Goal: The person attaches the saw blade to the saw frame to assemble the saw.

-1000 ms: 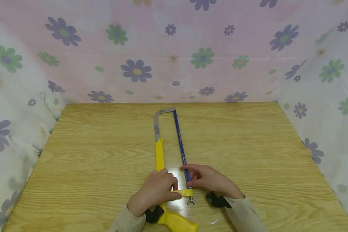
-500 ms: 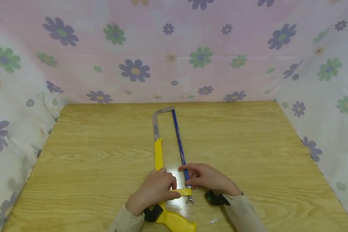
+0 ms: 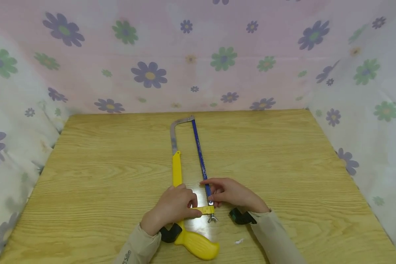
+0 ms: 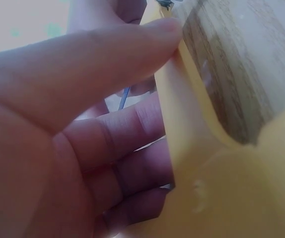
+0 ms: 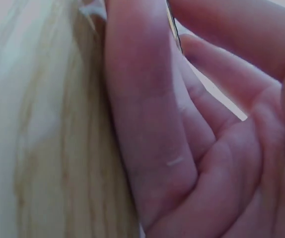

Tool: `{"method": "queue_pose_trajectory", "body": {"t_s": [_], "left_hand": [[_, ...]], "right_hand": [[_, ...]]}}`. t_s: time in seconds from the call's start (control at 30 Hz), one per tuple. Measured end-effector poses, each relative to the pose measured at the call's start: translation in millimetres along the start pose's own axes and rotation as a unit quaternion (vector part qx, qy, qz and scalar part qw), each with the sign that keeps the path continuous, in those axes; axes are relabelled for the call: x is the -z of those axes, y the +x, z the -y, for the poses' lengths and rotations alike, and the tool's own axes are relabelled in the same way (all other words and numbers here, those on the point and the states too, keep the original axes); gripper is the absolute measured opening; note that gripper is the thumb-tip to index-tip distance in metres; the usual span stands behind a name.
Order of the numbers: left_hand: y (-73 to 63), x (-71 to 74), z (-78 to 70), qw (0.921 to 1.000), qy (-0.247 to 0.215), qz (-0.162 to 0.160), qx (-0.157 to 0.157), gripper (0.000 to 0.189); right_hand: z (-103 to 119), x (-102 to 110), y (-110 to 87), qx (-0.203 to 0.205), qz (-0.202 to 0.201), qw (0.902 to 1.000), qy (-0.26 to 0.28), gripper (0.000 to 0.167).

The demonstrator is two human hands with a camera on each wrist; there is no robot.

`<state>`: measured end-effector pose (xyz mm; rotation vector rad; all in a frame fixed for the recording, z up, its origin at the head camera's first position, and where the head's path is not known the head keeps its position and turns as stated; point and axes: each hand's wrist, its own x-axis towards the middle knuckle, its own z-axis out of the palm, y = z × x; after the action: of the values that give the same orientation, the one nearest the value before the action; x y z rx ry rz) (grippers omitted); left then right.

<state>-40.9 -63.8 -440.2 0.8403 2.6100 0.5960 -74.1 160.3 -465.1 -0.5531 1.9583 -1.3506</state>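
Observation:
A hacksaw with a yellow frame (image 3: 177, 168) lies on the wooden table, its grey metal bow at the far end. Its blue blade (image 3: 199, 152) runs along the right side down to a yellow end arm (image 3: 207, 210), where a wing nut (image 3: 212, 218) sticks out on the near side. My left hand (image 3: 173, 205) grips the frame by this arm, thumb along it, as the left wrist view also shows. Thumb and fingers of my right hand (image 3: 234, 192) pinch the blade near its lower end, close to a small silver pin (image 3: 211, 202); the right wrist view hides that contact.
The yellow handle (image 3: 199, 245) points toward the near right, below my left wrist. A small white scrap (image 3: 239, 241) lies on the table (image 3: 283, 157) near my right sleeve. Flowered cloth (image 3: 171, 47) hangs behind and at both sides.
The head view has tilted, so everything sits a little higher and further left. Both hands keep their hold; the silver pin at the blade's lower end shows more clearly now.

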Motion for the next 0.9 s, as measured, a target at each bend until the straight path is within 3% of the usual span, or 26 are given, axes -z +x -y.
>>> {"method": "queue_pose_trajectory", "body": {"t_s": [0.23, 0.53, 0.7, 0.9], "left_hand": [[0.3, -2.8, 0.8, 0.9999, 0.011, -0.001, -0.01, 0.023], [2.1, -0.5, 0.3, 0.9997, 0.014, -0.015, -0.009, 0.025], [0.9, -2.2, -2.2, 0.9999, 0.006, -0.008, -0.011, 0.024], [-2.7, -0.8, -1.7, 0.9999, 0.005, -0.012, -0.005, 0.025]], "right_hand": [[-1.4, 0.2, -2.3, 0.017, -0.004, 0.9998, 0.011, 0.044], [-6.6, -5.2, -12.5, -0.023, -0.054, 0.9976, 0.035, 0.02], [-7.6, -15.1, -28.1, -0.05, -0.044, 0.9976, 0.023, 0.022], [-3.4, -23.8, -37.3, -0.028, -0.013, 0.9993, -0.02, 0.023]]}}
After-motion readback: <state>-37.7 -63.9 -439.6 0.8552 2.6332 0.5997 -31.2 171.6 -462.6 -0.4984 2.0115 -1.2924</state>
